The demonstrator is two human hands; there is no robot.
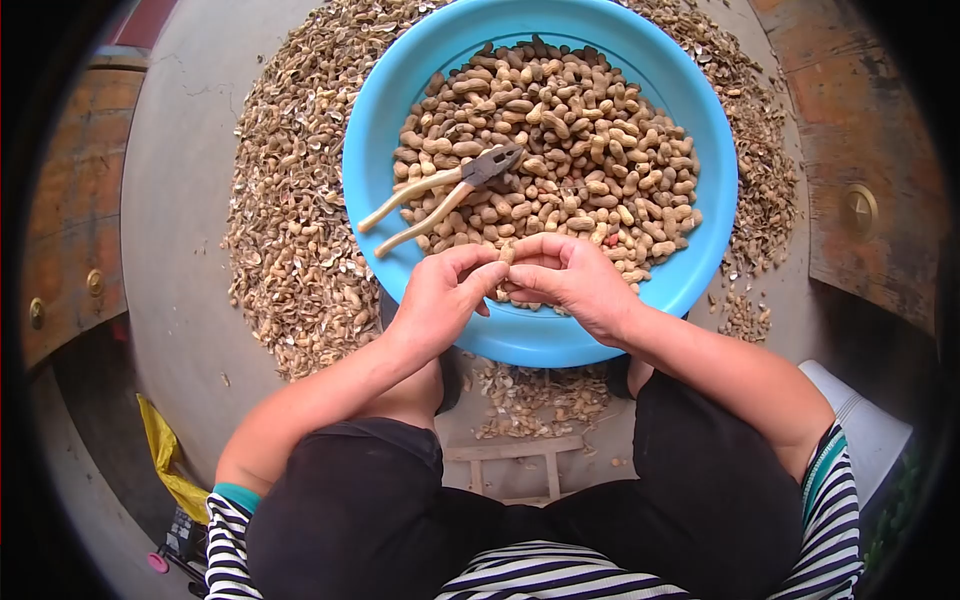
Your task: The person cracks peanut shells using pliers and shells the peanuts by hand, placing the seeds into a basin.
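Note:
Both of my hands meet over the near part of a blue basin (540,347) full of unshelled peanuts (600,150). Between their fingertips is one peanut (506,254). My left hand (450,285) pinches it from the left, thumb and forefinger pressed together. From the right, my right hand (575,282) grips the same peanut with its fingers closed. Pliers (450,192) with pale handles lie on the peanuts at the basin's left, jaws pointing up and right, handles reaching over the rim.
Broken shells (300,200) are heaped on the floor left of the basin, with more at its right and below it. A yellow bag (168,455) lies at lower left. A white container (860,425) stands at lower right. Wooden panels flank both sides.

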